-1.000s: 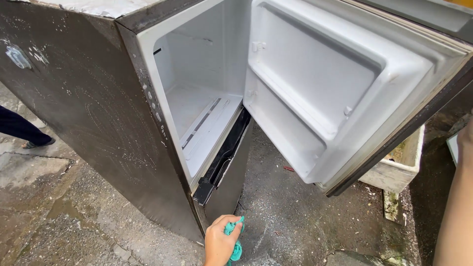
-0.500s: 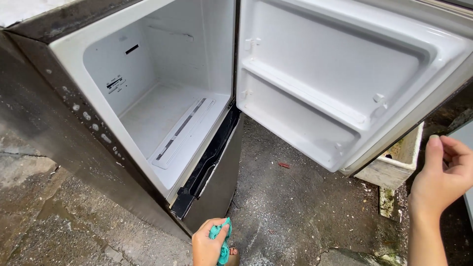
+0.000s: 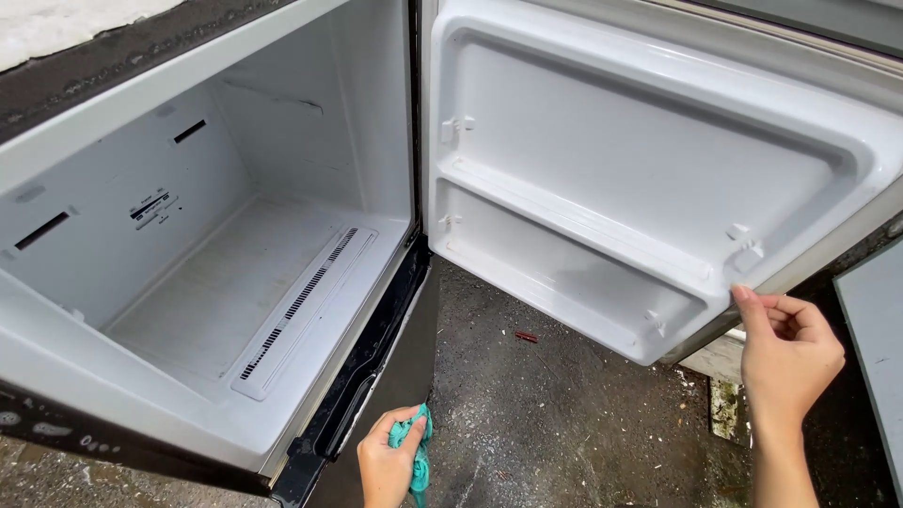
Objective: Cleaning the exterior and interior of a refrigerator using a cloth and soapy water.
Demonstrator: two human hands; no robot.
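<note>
At nine o'clock, the empty white freezer compartment [image 3: 235, 282] is standing open, its vent strip [image 3: 301, 301] running along the floor. At six o'clock, your left hand [image 3: 388, 461] is clenching a teal cloth [image 3: 416, 452] just below the compartment's front edge. At one o'clock, the white door liner [image 3: 640, 179] is facing you. At four o'clock, your right hand [image 3: 790, 353] is steadying the door's lower corner, thumb touching, fingers curled. You are judged ready to wipe; next, the cloth needs raising onto a liner surface.
</note>
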